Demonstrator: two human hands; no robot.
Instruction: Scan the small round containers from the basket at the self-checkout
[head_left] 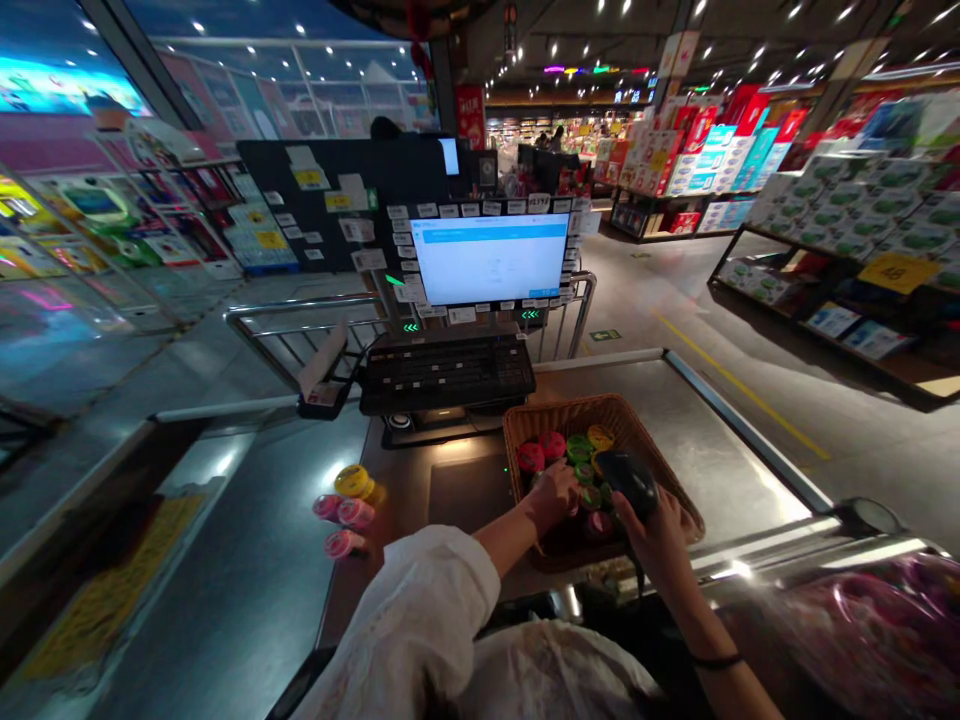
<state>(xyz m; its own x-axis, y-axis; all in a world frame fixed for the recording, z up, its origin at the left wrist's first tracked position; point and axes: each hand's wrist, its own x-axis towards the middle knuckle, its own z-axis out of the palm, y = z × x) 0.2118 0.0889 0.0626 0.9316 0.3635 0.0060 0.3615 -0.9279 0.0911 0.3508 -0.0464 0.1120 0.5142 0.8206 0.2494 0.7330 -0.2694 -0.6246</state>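
Note:
A woven basket (645, 440) on the steel checkout counter holds several small round tins in pink, green and yellow (559, 450). My left hand (553, 495) reaches into the basket with its fingers curled down among the tins; what they grip is hidden. My right hand (660, 535) is closed around a dark handheld barcode scanner (628, 480), held over the basket's near right side. Several more small tins (346, 505), one yellow and the others pink, lie on the counter to the left.
A keyboard (446, 372) and a lit monitor (489, 258) stand behind the basket. Metal rails (300, 320) run at the left. A store aisle with stacked product shelves (840, 230) lies to the right. A pink plastic bag (870, 630) sits at the lower right.

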